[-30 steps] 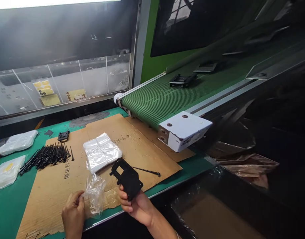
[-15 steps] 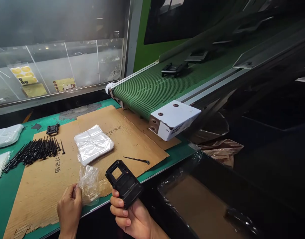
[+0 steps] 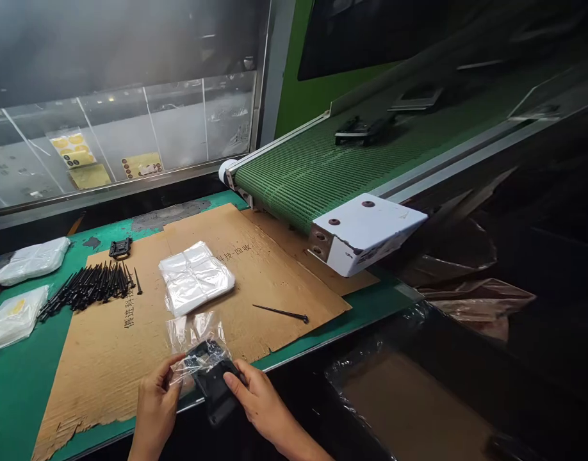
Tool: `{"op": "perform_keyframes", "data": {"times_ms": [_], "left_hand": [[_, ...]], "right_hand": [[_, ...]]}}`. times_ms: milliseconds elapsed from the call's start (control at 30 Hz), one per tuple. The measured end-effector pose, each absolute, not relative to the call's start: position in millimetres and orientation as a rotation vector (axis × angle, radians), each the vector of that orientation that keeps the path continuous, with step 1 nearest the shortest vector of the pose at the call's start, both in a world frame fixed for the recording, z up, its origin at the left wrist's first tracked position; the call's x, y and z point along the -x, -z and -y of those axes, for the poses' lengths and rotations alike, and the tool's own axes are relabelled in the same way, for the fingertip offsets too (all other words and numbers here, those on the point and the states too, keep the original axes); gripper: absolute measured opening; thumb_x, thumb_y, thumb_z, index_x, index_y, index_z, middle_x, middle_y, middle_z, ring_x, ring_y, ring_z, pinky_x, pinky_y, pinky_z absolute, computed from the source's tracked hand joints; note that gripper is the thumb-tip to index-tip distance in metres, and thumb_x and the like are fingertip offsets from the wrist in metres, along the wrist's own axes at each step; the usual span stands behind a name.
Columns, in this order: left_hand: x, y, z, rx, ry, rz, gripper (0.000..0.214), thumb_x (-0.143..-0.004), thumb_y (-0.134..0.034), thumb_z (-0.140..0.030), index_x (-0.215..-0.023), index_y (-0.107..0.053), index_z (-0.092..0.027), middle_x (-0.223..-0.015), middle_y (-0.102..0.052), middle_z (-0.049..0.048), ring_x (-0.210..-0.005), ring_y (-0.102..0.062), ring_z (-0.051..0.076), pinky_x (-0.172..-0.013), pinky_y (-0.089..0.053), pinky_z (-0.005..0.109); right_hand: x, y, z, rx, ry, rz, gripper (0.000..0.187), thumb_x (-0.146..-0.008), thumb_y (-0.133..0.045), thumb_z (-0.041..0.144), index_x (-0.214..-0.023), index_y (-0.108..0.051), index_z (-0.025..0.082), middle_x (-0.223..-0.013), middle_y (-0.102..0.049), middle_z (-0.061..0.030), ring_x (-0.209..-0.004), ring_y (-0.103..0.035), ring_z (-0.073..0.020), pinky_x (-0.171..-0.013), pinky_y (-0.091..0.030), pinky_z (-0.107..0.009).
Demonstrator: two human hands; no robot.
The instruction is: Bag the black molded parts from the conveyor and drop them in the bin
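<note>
My left hand [image 3: 158, 400] is closed on the edge of a clear plastic bag [image 3: 198, 328]. In my right hand [image 3: 262, 398] is a flat black plastic part [image 3: 220, 387] with a window at its far end, gripped at its right side by thumb and fingers. That far end lies inside the bag's mouth, while the near end sticks out toward me. Both are over the front edge of the table. Just beyond them, a stack of clear bags [image 3: 196, 276] rests on a cardboard sheet [image 3: 106, 365]. A single black pin-like piece [image 3: 280, 312] lies to the right.
A heap of black pin-like pieces [image 3: 89, 288] and another black part [image 3: 120, 248] are at the left. More bag stacks [image 3: 32, 259] lie on the green table [image 3: 10, 390]. A green conveyor [image 3: 294, 186] carrying black parts [image 3: 359, 130] overhangs the table, with a white end block [image 3: 371, 224].
My right hand has turned the black part and brought it left into the bag's mouth. My left hand still holds the bag. The whole view has shifted, so the scene sits further right.
</note>
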State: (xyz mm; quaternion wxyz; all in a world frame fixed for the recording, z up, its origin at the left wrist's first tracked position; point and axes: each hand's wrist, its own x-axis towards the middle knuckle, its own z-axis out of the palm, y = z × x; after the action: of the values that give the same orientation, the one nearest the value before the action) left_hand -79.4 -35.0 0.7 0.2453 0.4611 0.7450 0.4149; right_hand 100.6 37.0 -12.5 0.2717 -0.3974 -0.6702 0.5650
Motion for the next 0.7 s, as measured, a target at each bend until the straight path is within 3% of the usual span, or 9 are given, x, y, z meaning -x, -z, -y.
{"op": "perform_keyframes", "data": {"times_ms": [100,167,267,367,533,700], "left_hand": [[74,7,39,-1.501,-1.016,-2.178,0.031,-0.079,-0.047,-0.034,-0.098,-0.066,-0.016,-0.052,-0.056,-0.0018,-0.046,-0.051,0.014,-0.048,-0.040,0.024],[69,9,38,-1.712,-0.970,-2.310,0.029,-0.081,-0.047,-0.031,-0.101,-0.064,-0.017,-0.060,-0.060,0.0013,-0.054,-0.056,0.016,-0.052,-0.043,0.025],[60,5,29,-2.029,-0.965,-2.512,0.028,-0.082,-0.048,-0.025,-0.106,-0.061,-0.019,-0.073,-0.060,0.0061,-0.067,-0.058,0.020,-0.060,-0.046,0.031],[50,-7,19,-2.261,-1.005,-2.362,0.024,-0.086,-0.043,-0.021,-0.099,-0.062,-0.018,-0.067,-0.056,0.0041,-0.061,-0.055,0.017,-0.055,-0.044,0.027],[31,-22,14,-2.507,-1.067,-2.074,0.023,-0.089,-0.038,-0.022,-0.093,-0.060,-0.018,-0.056,-0.055,0.0003,-0.048,-0.051,0.013,-0.046,-0.037,0.023],[7,-26,13,-2.565,-1.150,-2.107,0.027,-0.089,-0.032,-0.021,-0.087,-0.060,-0.018,-0.052,-0.053,0.0009,-0.045,-0.049,0.016,-0.044,-0.033,0.028]], "right_hand": [[-98,20,-36,1.124,-1.640,1.634,0.033,-0.080,-0.046,0.050,-0.075,-0.048,0.018,-0.059,-0.039,0.0054,-0.048,-0.038,-0.0083,-0.043,-0.032,-0.020],[-97,22,-33,1.113,-1.658,1.620,0.031,-0.080,-0.046,0.048,-0.084,-0.052,0.017,-0.061,-0.043,0.0045,-0.047,-0.041,-0.0085,-0.040,-0.032,-0.019],[-96,23,-31,1.039,-1.560,1.723,0.028,-0.081,-0.047,0.043,-0.084,-0.056,0.017,-0.068,-0.051,0.0005,-0.048,-0.047,-0.0093,-0.041,-0.035,-0.020],[-90,24,-31,0.970,-1.560,1.646,0.027,-0.081,-0.049,0.045,-0.084,-0.052,0.019,-0.072,-0.052,0.0001,-0.048,-0.049,-0.0093,-0.041,-0.038,-0.020],[-75,24,-34,0.883,-1.715,1.198,0.044,-0.074,-0.056,0.056,-0.097,-0.039,0.022,-0.063,-0.046,0.0069,-0.041,-0.042,-0.0070,-0.036,-0.033,-0.017],[-65,6,-25,0.863,-1.666,0.988,0.044,-0.073,-0.060,0.048,-0.103,-0.043,0.021,-0.065,-0.054,0.0039,-0.055,-0.051,-0.0121,-0.056,-0.046,-0.024]]}}
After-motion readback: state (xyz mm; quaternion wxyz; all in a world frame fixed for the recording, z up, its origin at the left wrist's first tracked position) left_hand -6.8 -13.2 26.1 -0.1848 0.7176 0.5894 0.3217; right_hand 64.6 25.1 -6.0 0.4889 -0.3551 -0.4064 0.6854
